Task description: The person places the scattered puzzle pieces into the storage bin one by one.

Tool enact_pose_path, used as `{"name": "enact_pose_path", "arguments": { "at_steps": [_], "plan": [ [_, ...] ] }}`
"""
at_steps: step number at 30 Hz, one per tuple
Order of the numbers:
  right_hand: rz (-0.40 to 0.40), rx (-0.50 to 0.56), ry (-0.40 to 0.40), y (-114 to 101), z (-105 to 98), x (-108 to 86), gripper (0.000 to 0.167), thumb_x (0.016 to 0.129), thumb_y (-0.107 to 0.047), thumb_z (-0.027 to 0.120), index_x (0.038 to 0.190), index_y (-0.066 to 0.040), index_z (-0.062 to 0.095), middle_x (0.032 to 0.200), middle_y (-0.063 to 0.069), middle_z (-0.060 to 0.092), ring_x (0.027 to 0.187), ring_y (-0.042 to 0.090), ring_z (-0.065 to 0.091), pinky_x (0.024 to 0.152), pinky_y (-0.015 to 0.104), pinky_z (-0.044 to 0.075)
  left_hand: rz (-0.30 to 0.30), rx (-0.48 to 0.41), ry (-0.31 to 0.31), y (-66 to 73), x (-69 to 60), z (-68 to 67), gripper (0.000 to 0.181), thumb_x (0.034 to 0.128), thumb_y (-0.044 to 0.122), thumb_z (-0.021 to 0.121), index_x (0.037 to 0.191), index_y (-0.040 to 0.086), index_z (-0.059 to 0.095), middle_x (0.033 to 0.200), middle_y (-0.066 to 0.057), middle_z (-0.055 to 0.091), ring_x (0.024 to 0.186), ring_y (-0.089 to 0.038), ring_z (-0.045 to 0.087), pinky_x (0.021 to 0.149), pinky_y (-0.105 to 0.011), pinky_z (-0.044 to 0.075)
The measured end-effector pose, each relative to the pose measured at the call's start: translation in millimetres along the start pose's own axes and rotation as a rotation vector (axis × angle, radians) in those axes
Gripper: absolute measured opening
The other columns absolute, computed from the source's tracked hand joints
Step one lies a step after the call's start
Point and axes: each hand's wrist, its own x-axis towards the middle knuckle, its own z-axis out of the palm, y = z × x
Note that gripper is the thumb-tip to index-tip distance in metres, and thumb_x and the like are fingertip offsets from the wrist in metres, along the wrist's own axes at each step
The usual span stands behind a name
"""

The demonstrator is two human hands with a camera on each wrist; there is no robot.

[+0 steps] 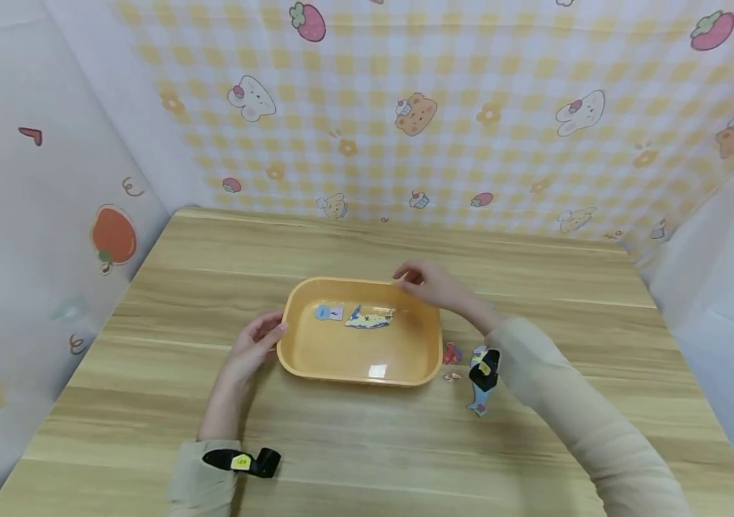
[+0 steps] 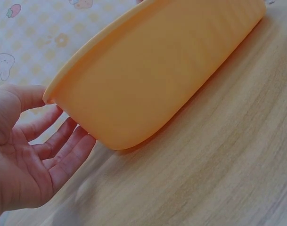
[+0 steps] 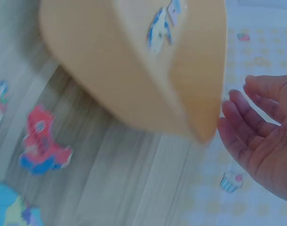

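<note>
A yellow-orange plastic tray [image 1: 360, 362] with raised walls sits in the middle of the wooden table. My left hand [image 1: 257, 343] holds its left end, thumb at the rim and fingertips against the outer wall [image 2: 134, 89]. My right hand [image 1: 430, 285] is at the far right part of the rim, its loosely bent fingers [image 3: 237, 120] next to the wall with nothing gripped. Inside the tray lie a small blue and lilac piece [image 1: 330, 312] and a white and blue cutout piece [image 1: 369, 318].
Right of the tray lie a red and blue cutout [image 1: 452, 352], a small red and white piece [image 1: 452, 376] and a longer light-blue piece [image 1: 480, 398], partly hidden by the right wrist strap [image 1: 485, 370]. A patterned cloth [image 1: 367, 143] hangs behind the table.
</note>
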Motion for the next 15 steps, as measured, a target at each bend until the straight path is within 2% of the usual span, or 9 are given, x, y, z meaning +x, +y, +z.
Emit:
{"name": "enact_pose_path", "arguments": {
  "at_steps": [9,15],
  "plan": [
    [0.11,0.006,0.113,34,-11,-22.6,0.023,0.09,-0.007,0.052,0.107,0.007,0.058,0.096,0.021,0.062,0.089,0.03,0.058,0.077,0.038,0.049,0.008,-0.007,-0.001,-0.4,1.0,0.2,0.051,0.0932,0.026,0.052,0.136,0.003,0.037,0.133,-0.014,0.043,0.088,0.003,0.054,0.076,-0.02,0.05],
    [0.159,-0.003,0.105,59,-15,-39.8,0.024,0.091,-0.005,0.049,0.108,0.01,0.056,0.099,0.026,0.061,0.092,0.036,0.058,0.081,0.044,0.05,0.003,-0.006,0.011,-1.3,1.3,0.4,0.05,0.0933,0.026,0.052,0.136,0.004,0.037,0.136,-0.016,0.041,0.088,0.004,0.053,0.075,-0.02,0.049]
  ]
}}
